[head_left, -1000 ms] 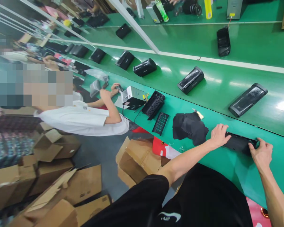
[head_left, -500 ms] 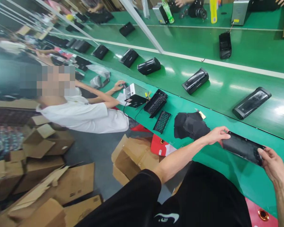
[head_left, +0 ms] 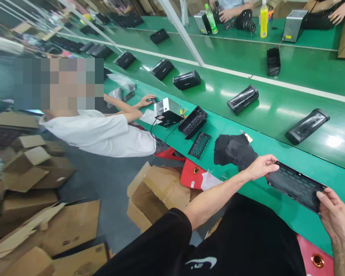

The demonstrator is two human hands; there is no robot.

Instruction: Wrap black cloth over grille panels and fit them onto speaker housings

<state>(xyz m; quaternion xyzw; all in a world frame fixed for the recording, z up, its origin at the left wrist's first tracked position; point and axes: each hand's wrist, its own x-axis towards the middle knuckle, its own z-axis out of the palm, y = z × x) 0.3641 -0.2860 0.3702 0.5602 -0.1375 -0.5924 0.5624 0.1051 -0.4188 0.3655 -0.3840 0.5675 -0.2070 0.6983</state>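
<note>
Between my two hands is a black slotted grille panel (head_left: pixel 296 187), raised slightly over the green bench with dark mesh cloth across its face. My left hand (head_left: pixel 263 167) pinches its left end, thumb on top. Around its right end my right hand (head_left: pixel 335 207) is closed, thumb pressed on the face. Left of my left hand lies a pile of black cloth pieces (head_left: pixel 232 150), with a small cream-handled tool (head_left: pixel 248 137) behind it. Farther left are a second black grille (head_left: pixel 199 145) and an open black housing (head_left: pixel 193 122).
Black speaker-like units (head_left: pixel 307 125) sit spaced along the green conveyor (head_left: pixel 276 126). A co-worker in a white shirt (head_left: pixel 103 134) sits at left beside a silver-black box (head_left: pixel 168 111). Open cardboard cartons (head_left: pixel 166 186) stand on the floor. A metal post (head_left: pixel 184 34) rises beyond the conveyor.
The grille panel has tilted so its slots show more clearly through the cloth. My right hand has shifted slightly down. The camera view has moved a little.
</note>
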